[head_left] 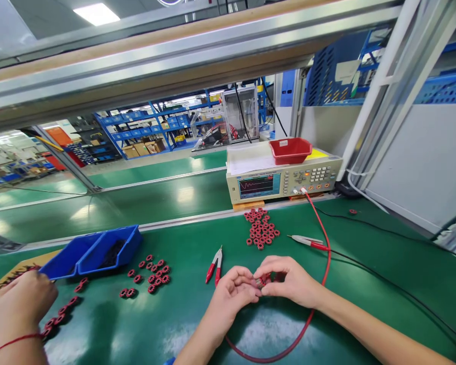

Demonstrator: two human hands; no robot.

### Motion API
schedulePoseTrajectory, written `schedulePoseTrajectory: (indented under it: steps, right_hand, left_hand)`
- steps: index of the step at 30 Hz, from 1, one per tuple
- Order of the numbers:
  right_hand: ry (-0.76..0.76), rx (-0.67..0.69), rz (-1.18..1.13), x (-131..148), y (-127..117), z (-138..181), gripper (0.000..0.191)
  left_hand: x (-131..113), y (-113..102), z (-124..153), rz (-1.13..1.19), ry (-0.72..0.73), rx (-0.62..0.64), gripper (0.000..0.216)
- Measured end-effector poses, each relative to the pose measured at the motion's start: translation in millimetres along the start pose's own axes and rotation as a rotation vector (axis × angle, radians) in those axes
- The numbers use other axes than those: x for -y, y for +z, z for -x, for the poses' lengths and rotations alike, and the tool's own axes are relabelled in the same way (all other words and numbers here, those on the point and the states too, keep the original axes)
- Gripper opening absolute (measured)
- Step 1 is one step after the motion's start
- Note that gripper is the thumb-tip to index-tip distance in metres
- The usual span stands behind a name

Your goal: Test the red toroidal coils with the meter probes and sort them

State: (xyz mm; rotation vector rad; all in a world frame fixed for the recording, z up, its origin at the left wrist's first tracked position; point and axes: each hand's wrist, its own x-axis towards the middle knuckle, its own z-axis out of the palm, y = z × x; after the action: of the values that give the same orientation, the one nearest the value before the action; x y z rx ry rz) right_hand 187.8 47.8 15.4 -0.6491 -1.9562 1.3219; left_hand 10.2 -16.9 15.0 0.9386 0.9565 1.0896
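My left hand (231,294) and my right hand (289,281) meet over the green mat, fingers pinched together on a small red wound coil (265,279) held between them. A pile of the same red coils (261,229) lies beyond my hands, in front of the beige test meter (281,180). Another scatter of red coils (152,274) lies to the left. Red-handled tweezers (215,264) rest just left of my left hand. A red test probe (307,242) lies to the right, its red lead (319,223) running to the meter.
Another person's hand (19,304) with a red string at the wrist reaches in at the lower left, near a row of coils (61,314). Two blue bins (95,251) sit at the left. A red tray (291,150) rests on the meter. Black cable (395,289) crosses the right.
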Motion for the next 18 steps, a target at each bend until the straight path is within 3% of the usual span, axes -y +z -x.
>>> schedulePoseTrajectory:
  steps: [7,13,18]
  right_hand:
    - [-0.025,-0.014,0.021,6.4,5.6,1.4,0.017]
    - [0.061,-0.007,-0.038,3.5,4.8,3.0,0.038]
    - [0.048,-0.011,-0.023,4.7,2.7,4.3,0.028]
  left_hand:
    - [2.0,9.4,-0.6,0.051,0.037,-0.022,0.028]
    - [2.0,6.4,-3.5,-0.031,0.154,-0.097,0.030]
    - [0.3,4.9,-2.4,-0.060,0.161,-0.137,0.033]
